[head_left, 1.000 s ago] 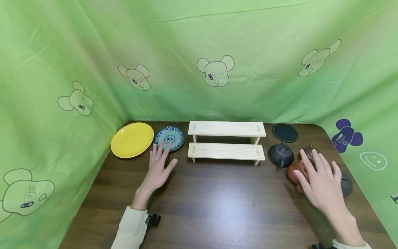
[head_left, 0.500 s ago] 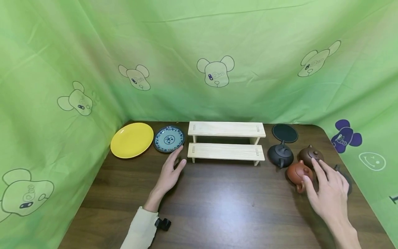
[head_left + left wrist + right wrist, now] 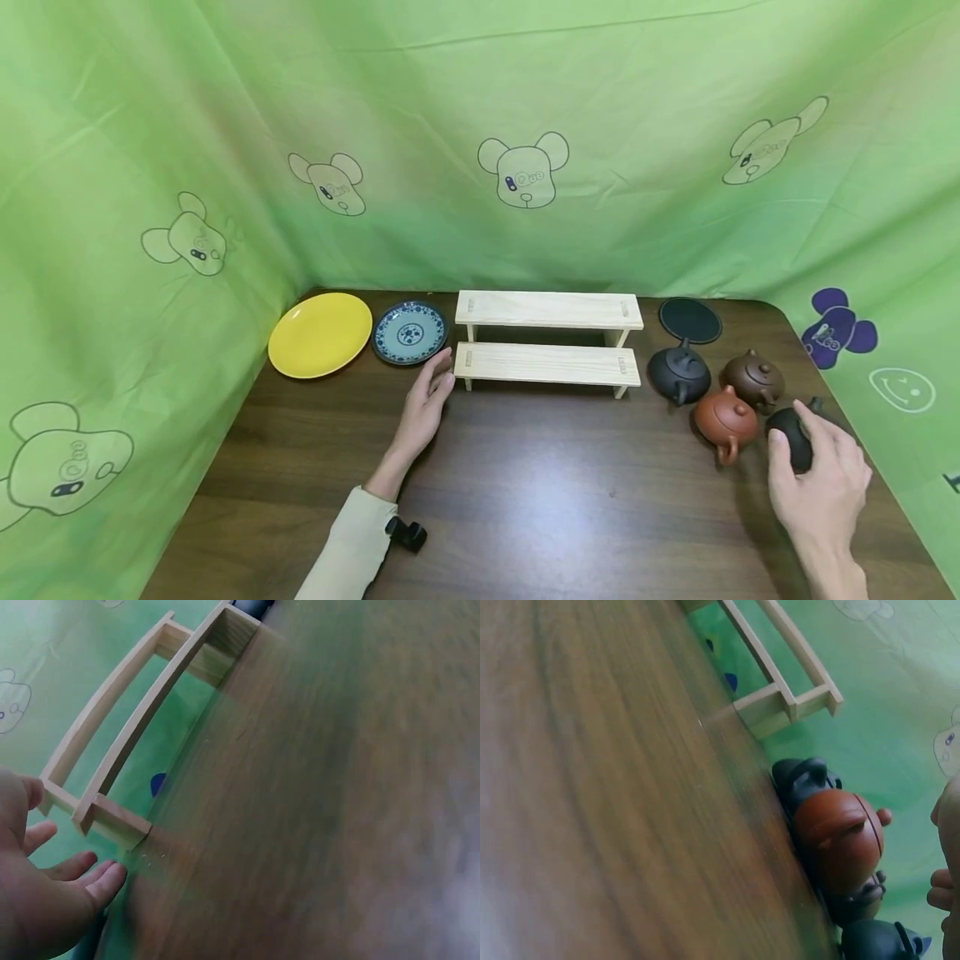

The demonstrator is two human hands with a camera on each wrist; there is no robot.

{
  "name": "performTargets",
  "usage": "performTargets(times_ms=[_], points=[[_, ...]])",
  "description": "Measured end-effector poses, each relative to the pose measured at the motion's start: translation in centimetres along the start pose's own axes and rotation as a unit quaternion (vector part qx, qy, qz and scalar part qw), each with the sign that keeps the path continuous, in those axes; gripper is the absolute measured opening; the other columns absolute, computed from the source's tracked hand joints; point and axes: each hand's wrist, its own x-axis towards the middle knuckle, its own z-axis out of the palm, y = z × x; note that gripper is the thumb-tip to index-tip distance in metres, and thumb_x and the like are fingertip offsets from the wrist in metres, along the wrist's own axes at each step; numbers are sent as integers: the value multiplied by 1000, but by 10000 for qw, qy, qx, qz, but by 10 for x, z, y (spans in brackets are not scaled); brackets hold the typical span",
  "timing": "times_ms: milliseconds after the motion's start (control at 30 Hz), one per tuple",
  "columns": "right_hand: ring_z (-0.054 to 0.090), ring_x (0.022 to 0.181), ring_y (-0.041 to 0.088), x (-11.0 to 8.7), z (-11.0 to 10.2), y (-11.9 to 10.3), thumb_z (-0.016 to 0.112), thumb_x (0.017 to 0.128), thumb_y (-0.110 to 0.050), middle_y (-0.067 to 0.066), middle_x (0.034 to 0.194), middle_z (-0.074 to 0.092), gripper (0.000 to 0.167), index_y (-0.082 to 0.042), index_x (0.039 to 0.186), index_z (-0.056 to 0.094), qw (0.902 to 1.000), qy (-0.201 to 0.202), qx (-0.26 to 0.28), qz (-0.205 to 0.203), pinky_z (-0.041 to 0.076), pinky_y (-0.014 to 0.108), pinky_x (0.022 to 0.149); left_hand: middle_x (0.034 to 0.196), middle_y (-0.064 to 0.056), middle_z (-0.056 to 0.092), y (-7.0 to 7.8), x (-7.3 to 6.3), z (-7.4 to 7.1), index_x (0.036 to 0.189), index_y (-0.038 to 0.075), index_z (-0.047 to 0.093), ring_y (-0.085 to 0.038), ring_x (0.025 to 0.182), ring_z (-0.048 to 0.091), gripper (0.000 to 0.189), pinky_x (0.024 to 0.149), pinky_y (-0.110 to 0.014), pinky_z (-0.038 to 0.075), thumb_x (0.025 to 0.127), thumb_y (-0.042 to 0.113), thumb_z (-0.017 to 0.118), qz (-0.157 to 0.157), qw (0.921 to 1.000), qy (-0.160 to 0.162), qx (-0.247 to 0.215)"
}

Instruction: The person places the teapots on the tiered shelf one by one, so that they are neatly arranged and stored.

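Observation:
My right hand (image 3: 821, 475) hovers over a dark teapot (image 3: 791, 437) at the table's right side, thumb and fingers spread above it. In the right wrist view the fingertips (image 3: 941, 889) show at the right edge, apart from that teapot (image 3: 874, 941). Beside it stand a reddish-orange clay teapot (image 3: 725, 419), a brown teapot (image 3: 752, 379) and a black teapot (image 3: 678, 375). My left hand (image 3: 422, 408) holds nothing; its relaxed fingers are by the left end of a pale wooden two-step stand (image 3: 546, 364), just below a blue patterned plate (image 3: 410, 333).
A yellow plate (image 3: 320, 336) lies at the back left of the brown wooden table (image 3: 525, 500). Behind the black teapot lies a flat dark round disc (image 3: 690, 321). A green printed cloth (image 3: 420, 100) encloses the back and sides.
My left hand has moved right, from the blue plate to the stand's end. My right hand has shifted right and down from above the orange and brown teapots to the dark one.

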Motion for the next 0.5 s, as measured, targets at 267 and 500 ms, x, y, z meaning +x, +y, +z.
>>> performTargets(times_ms=[267, 500], points=[[52, 112, -15, -2, -8, 17, 72, 93, -10, -33, 112, 66, 42, -2, 135, 78, 9955, 852, 6, 416, 30, 10, 100, 170, -20, 45, 20, 3, 11, 166, 11, 48, -40, 155, 48, 51, 128, -39, 41, 119, 29, 54, 58, 9980, -177, -610], [49, 81, -24, -5, -15, 23, 70, 99, -5, -46, 99, 56, 32, 2, 128, 80, 9893, 1052, 209, 984, 38, 1, 78, 172, -24, 42, 54, 4, 23, 163, -4, 45, -41, 161, 38, 46, 131, -50, 35, 120, 10, 46, -469, 9940, -33, -985]])
